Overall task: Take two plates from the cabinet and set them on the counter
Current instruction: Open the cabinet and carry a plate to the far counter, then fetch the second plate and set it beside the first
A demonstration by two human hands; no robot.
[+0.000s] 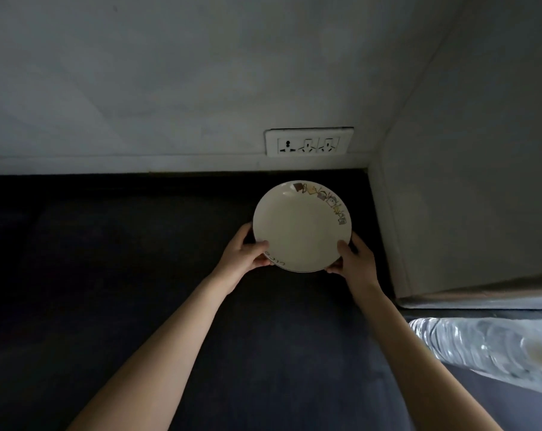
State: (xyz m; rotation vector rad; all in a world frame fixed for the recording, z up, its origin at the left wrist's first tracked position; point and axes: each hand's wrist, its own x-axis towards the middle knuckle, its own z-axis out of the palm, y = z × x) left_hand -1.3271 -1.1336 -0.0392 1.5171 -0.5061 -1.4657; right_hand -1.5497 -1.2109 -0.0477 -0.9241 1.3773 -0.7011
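Near the back corner of the dark counter [139, 275], close to the wall and below the socket [309, 141], both hands held one plate [300, 227]. The left hand [247, 253] gripped its near-left rim, thumb on top and fingers curled under. The right hand [355, 258] gripped the near-right rim in the same way. Both hands were closed on the plate. It was not possible to tell if the plate already touched the counter or was just above it, and whether a second plate lay under it could not be seen.

The risk, in my judgement, was in the release. If the fingers under the rim were pulled out too fast, the plate could drop the last bit and knock hard on the counter, or slide toward the side wall [465, 181], which stood just beside it on the right. A chip at the rim was possible there. If two plates were stacked, the upper one could also shift.

The plate was empty; only a coloured pattern ran along its far-right rim. At the lower right a shiny, crinkled thing [487, 346] showed, too blurred to name.
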